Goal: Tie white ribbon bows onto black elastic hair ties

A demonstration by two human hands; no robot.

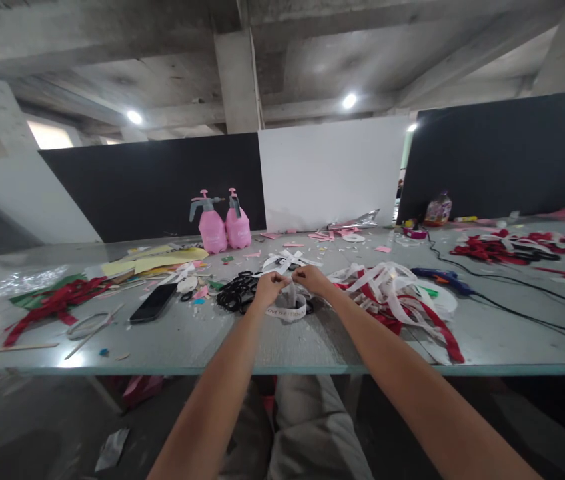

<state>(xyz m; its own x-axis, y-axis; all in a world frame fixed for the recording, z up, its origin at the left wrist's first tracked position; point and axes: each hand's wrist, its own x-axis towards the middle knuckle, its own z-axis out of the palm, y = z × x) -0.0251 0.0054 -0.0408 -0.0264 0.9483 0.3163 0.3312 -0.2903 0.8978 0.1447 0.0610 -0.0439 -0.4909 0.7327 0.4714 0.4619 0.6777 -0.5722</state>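
Both of my hands meet over the middle of the table, pinching a white printed ribbon [290,313] that hangs in a loop below them. My left hand [270,288] grips it from the left, fingertips pressed together. On the other side my right hand [312,280] pinches it too, a short way apart. Behind the hands lies a pile of white ribbon [282,259]. A bundle of black cord-like loops [236,292] sits just left of my left hand. To the right spreads a heap of red and white ribbons [387,287].
A blue glue gun [445,279] with a black cable lies at right. On the left are a black phone [153,303], a red ribbon bow [62,300] and yellow paper [157,260]. Two pink spray bottles [212,230] stand behind, near black and white partition boards [332,173].
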